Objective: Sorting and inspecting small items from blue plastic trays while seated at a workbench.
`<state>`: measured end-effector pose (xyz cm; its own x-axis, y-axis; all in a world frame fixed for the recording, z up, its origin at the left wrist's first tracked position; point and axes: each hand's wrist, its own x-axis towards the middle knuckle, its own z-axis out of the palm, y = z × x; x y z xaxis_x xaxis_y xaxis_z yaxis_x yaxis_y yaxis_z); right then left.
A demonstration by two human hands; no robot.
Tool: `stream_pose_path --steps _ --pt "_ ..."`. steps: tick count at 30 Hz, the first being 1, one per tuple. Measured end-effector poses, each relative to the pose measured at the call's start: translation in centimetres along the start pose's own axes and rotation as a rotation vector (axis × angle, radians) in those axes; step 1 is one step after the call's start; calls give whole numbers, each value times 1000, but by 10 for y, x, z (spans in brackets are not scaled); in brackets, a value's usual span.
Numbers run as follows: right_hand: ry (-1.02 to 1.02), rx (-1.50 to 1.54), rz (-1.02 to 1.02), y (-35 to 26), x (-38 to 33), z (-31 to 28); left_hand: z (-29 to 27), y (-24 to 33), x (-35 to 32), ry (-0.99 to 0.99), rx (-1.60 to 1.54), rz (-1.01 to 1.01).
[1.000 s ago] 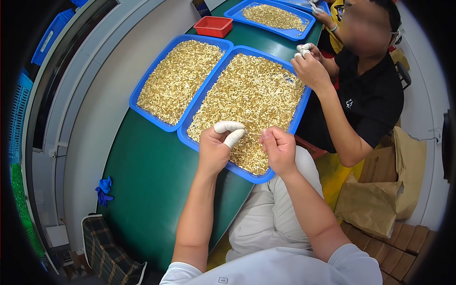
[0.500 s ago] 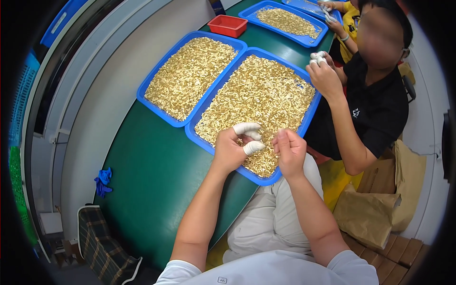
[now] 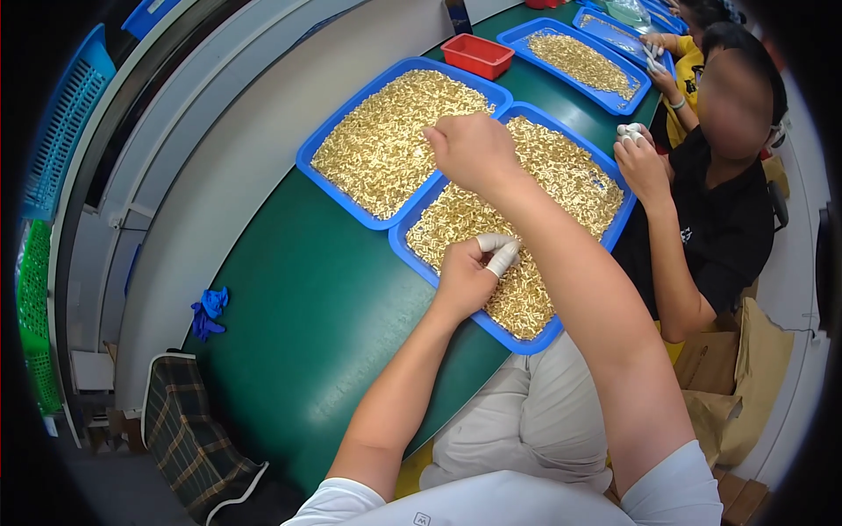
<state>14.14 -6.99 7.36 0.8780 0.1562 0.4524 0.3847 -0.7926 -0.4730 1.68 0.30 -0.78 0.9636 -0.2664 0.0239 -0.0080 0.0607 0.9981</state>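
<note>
My left hand (image 3: 467,273) is low over the near end of the right-hand blue tray (image 3: 532,342), which holds a layer of small gold-coloured metal pieces (image 3: 574,188). White finger cots (image 3: 502,254) cover its thumb and a finger, and these tips are pinched together; whatever lies between them is too small to make out. My right hand (image 3: 478,153) is raised over the border between this tray and the left-hand blue tray (image 3: 342,208), fingers curled closed toward the left tray's gold pieces (image 3: 390,131). Anything in those fingers is hidden.
Both trays stand on a green table (image 3: 307,289). Behind them are a red bin (image 3: 478,57) and another blue tray (image 3: 630,107) of pieces. Crumpled blue gloves (image 3: 209,313) lie at left. On the right sits a person in black (image 3: 724,210), their gloved-tipped fingers raised; another person sits beyond.
My right hand has moved up and left from beside my left hand to the edge of the left tray. My left thumb and finger have closed together. The whole view has shifted slightly.
</note>
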Motion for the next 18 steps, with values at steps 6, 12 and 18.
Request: stream_pose_path --steps 6,12,18 --pt "48 456 131 27 -35 -1 2 6 0 -31 57 5" --pt "67 940 419 35 -116 -38 3 2 2 22 138 -32" --pt "337 1029 516 35 -183 -59 11 34 -6 -172 914 439"
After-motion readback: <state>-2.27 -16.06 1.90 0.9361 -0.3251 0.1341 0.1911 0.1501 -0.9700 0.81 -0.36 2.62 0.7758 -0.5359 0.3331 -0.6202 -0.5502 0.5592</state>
